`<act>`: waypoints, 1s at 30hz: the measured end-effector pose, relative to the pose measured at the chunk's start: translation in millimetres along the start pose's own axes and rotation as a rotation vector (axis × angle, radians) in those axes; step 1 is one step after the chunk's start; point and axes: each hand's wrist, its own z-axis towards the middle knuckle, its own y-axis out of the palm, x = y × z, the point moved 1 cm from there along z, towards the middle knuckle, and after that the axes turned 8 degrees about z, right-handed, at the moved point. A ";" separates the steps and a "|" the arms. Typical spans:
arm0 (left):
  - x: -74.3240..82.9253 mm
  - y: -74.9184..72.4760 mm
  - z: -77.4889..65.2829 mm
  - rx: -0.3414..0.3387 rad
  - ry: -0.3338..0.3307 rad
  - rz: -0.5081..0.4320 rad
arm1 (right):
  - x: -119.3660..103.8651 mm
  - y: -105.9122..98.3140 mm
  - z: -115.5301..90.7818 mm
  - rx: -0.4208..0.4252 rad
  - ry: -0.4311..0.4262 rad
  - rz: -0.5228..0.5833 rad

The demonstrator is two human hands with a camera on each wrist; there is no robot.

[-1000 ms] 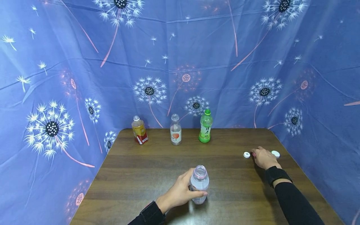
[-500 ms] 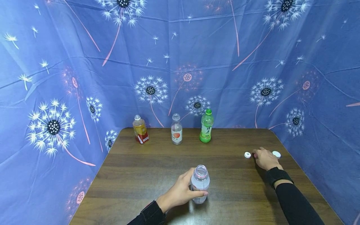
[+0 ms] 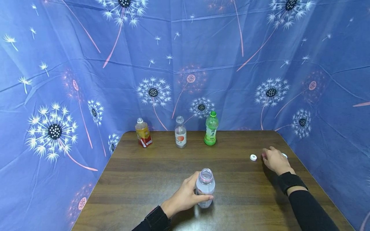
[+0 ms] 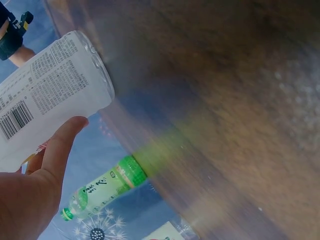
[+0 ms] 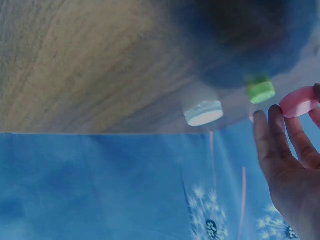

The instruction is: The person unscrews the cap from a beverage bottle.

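Note:
My left hand (image 3: 185, 195) grips a clear, uncapped bottle (image 3: 205, 189) standing near the front middle of the table. In the left wrist view, the bottle's white label (image 4: 55, 85) shows text and a barcode. Towards the table's far right, my right hand (image 3: 276, 160) pinches a pink bottle cap (image 5: 298, 102) between thumb and fingers, seen in the right wrist view. A green cap (image 5: 261, 90) lies by those fingertips, and a white cap (image 5: 204, 114) is farther off. In the head view, one white cap (image 3: 253, 157) lies left of this hand; another (image 3: 284, 155) is partly hidden behind it.
Along the back edge of the wooden table (image 3: 138, 179) stand a yellow-and-red bottle (image 3: 143, 133), a clear bottle with a peach-like picture (image 3: 180, 134) and a green bottle (image 3: 211, 130). A blue dandelion-print curtain (image 3: 231, 89) hangs behind and at both sides.
My right hand has shifted slightly right and now covers more of the right-hand white cap. The pink cap by its fingers no longer shows in the head view. My left hand keeps its place.

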 end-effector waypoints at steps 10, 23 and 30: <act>-0.3 1.1 0.5 0.006 -0.004 -0.002 | -29.4 -23.2 -0.8 0.143 -0.138 0.048; 2.9 1.9 1.0 0.035 -0.003 0.005 | -97.6 -53.4 -12.0 0.304 -0.314 0.092; 6.7 3.8 2.5 0.036 0.005 -0.006 | -136.1 -76.7 -21.6 0.381 -0.470 0.118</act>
